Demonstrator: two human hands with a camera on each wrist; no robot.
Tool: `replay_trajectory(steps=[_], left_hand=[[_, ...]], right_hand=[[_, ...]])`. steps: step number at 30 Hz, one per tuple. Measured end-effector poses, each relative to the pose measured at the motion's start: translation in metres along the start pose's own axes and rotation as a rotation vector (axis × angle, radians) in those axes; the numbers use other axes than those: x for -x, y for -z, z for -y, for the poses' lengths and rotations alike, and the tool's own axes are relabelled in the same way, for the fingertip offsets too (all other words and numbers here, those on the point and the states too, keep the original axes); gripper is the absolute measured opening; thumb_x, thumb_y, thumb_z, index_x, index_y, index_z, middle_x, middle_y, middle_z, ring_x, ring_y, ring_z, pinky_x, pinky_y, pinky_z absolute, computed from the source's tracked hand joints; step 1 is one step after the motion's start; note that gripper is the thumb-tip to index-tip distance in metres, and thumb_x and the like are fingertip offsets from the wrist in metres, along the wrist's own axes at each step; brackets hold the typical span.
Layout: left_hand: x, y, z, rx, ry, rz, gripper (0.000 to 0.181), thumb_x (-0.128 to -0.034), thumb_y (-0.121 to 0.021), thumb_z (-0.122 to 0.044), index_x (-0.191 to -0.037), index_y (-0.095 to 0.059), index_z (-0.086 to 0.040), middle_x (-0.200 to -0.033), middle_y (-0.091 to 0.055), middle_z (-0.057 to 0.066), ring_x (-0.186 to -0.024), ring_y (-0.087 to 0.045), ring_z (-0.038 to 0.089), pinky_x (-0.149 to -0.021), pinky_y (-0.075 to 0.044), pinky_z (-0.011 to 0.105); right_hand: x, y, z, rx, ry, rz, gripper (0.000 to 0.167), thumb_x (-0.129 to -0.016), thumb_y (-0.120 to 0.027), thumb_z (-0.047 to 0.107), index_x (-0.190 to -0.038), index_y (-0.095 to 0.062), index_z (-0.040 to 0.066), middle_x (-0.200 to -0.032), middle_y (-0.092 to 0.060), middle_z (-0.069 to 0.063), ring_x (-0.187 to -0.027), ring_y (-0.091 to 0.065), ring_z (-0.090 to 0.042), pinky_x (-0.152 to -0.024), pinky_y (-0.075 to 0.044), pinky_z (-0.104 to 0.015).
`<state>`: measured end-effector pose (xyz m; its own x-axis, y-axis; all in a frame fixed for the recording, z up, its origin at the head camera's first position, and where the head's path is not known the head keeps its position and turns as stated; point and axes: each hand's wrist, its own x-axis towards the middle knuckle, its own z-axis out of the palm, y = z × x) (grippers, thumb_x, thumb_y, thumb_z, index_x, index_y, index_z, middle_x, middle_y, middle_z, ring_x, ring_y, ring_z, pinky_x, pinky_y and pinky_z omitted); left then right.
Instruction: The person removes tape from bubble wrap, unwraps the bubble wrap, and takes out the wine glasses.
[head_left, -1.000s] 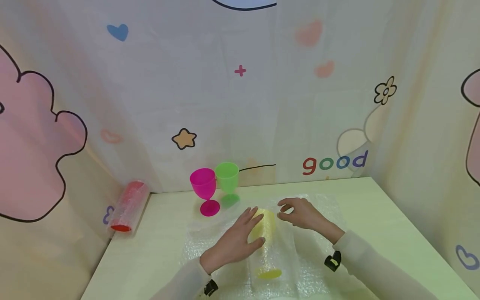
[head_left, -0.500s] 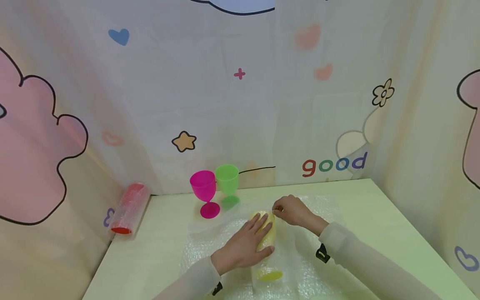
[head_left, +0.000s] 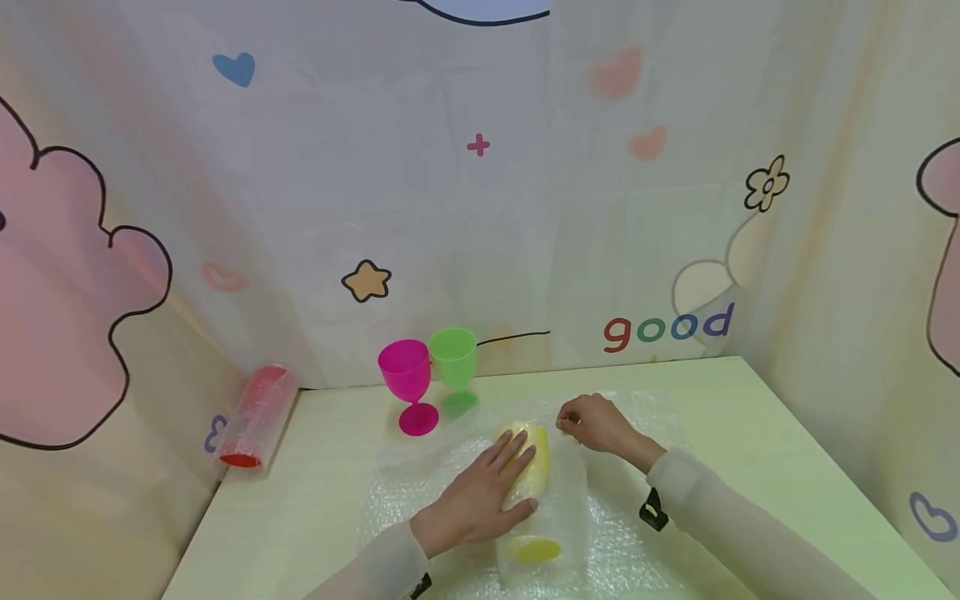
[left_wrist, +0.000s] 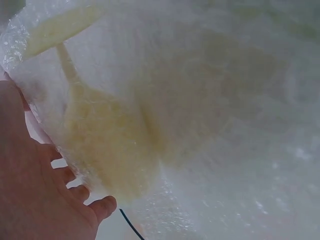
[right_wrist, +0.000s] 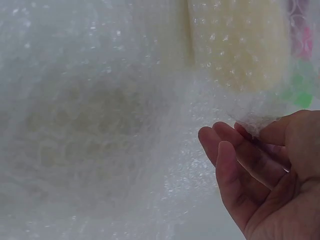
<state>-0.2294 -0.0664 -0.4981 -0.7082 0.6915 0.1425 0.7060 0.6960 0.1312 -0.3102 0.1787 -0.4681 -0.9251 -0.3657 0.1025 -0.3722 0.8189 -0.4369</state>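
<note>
A yellow goblet (head_left: 536, 550) lies on its side, base toward me, under clear bubble wrap (head_left: 622, 533) spread on the table. My left hand (head_left: 476, 500) rests on the wrapped cup part with its fingers extended. In the left wrist view the goblet (left_wrist: 107, 135) shows through the wrap as a blurred bowl, stem and base. My right hand (head_left: 596, 422) is just to the right of the goblet's far end. Its thumb and forefinger pinch the edge of the bubble wrap, as the right wrist view shows beside the hand (right_wrist: 270, 165).
A pink goblet (head_left: 405, 371) and a green goblet (head_left: 453, 358) stand upright at the back of the table (head_left: 315, 500). At the left edge lies a bubble-wrapped red bundle (head_left: 258, 417). A printed curtain (head_left: 525, 208) closes off the back and sides.
My left hand has come down onto the wrapped goblet. My right hand moved in to the goblet's far end, took the wrap's edge and then shifted slightly right with it.
</note>
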Motion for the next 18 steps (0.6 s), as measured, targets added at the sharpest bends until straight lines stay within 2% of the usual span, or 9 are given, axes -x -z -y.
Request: replay_trajectory(steps=[3, 7, 11, 14, 18], left_hand=[[0.003, -0.001, 0.002, 0.003, -0.017, -0.012, 0.07, -0.1014, -0.033, -0.056, -0.158, -0.021, -0.017, -0.167, -0.011, 0.003, -0.155, -0.01, 0.026, -0.123, -0.024, 0.04], [0.005, 0.002, 0.002, 0.014, -0.028, -0.021, 0.069, -0.1013, -0.036, -0.054, -0.158, -0.022, -0.016, -0.167, -0.013, 0.004, -0.154, -0.012, 0.027, -0.123, -0.024, 0.041], [0.006, 0.006, 0.002, 0.01, -0.019, -0.039, 0.069, -0.1014, -0.035, -0.055, -0.157, -0.024, -0.016, -0.167, -0.014, 0.005, -0.154, -0.014, 0.028, -0.122, -0.025, 0.044], [0.003, 0.008, 0.001, 0.017, -0.019, -0.065, 0.068, -0.1017, -0.033, -0.056, -0.157, -0.025, -0.017, -0.167, -0.014, 0.005, -0.154, -0.014, 0.028, -0.122, -0.025, 0.047], [-0.006, 0.011, -0.005, 0.024, -0.037, -0.062, 0.067, -0.1023, -0.03, -0.057, -0.157, -0.024, -0.019, -0.167, -0.013, 0.004, -0.154, -0.012, 0.026, -0.123, -0.023, 0.048]], right_hand=[[0.001, -0.002, -0.005, -0.019, -0.025, 0.013, 0.012, -0.093, -0.066, 0.017, -0.089, -0.075, 0.01, -0.077, -0.07, 0.002, -0.062, -0.056, -0.008, -0.057, -0.047, -0.026], [0.0, -0.005, -0.009, -0.069, -0.005, 0.029, 0.012, -0.094, -0.063, 0.014, -0.094, -0.073, 0.008, -0.081, -0.072, -0.001, -0.06, -0.058, -0.009, -0.053, -0.049, -0.025], [-0.002, -0.003, -0.007, -0.104, 0.095, 0.032, 0.017, -0.095, -0.061, 0.012, -0.106, -0.071, 0.006, -0.098, -0.075, -0.007, -0.076, -0.07, -0.017, -0.067, -0.059, -0.031], [-0.004, 0.001, -0.002, -0.106, 0.17, 0.044, 0.022, -0.096, -0.061, 0.013, -0.113, -0.07, 0.004, -0.107, -0.074, -0.009, -0.092, -0.071, -0.023, -0.079, -0.06, -0.037], [-0.008, 0.003, 0.004, -0.095, 0.229, 0.084, 0.021, -0.096, -0.062, 0.016, -0.111, -0.072, 0.006, -0.104, -0.075, -0.006, -0.087, -0.07, -0.017, -0.074, -0.059, -0.031]])
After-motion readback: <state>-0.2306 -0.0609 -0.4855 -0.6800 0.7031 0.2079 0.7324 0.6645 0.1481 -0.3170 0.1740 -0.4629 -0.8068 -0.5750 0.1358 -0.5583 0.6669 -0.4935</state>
